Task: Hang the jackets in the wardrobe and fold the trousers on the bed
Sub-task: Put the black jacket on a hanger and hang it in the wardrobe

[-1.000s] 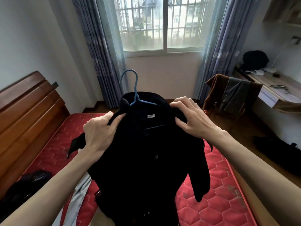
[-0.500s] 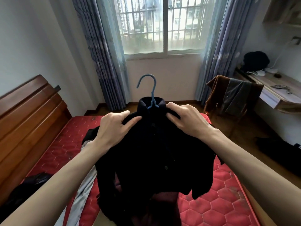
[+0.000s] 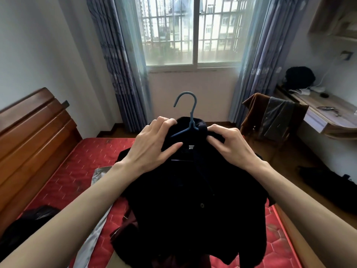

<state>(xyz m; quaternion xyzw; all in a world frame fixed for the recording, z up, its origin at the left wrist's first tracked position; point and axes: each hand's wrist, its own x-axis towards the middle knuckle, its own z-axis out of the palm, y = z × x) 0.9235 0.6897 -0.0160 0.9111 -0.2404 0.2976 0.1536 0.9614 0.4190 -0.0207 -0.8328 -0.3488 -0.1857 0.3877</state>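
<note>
Collar now spread open, hanger (image 3: 187, 117) neck bared.
Left hand (image 3: 154, 144) and right hand (image 3: 229, 146) fingers pinch the black jacket (image 3: 193, 200) collar above the bed (image 3: 77, 171).

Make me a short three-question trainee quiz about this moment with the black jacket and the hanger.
1. True or false: the blue hanger sits inside the black jacket with its hook sticking up above the collar.
2. Where does each hand grip? A) the sleeves B) the collar, either side of the hook C) the hem
3. What drapes over the chair by the desk?

Key:
1. True.
2. B: left hand and right hand pinch the collar.
3. Brown and grey garments.
</note>
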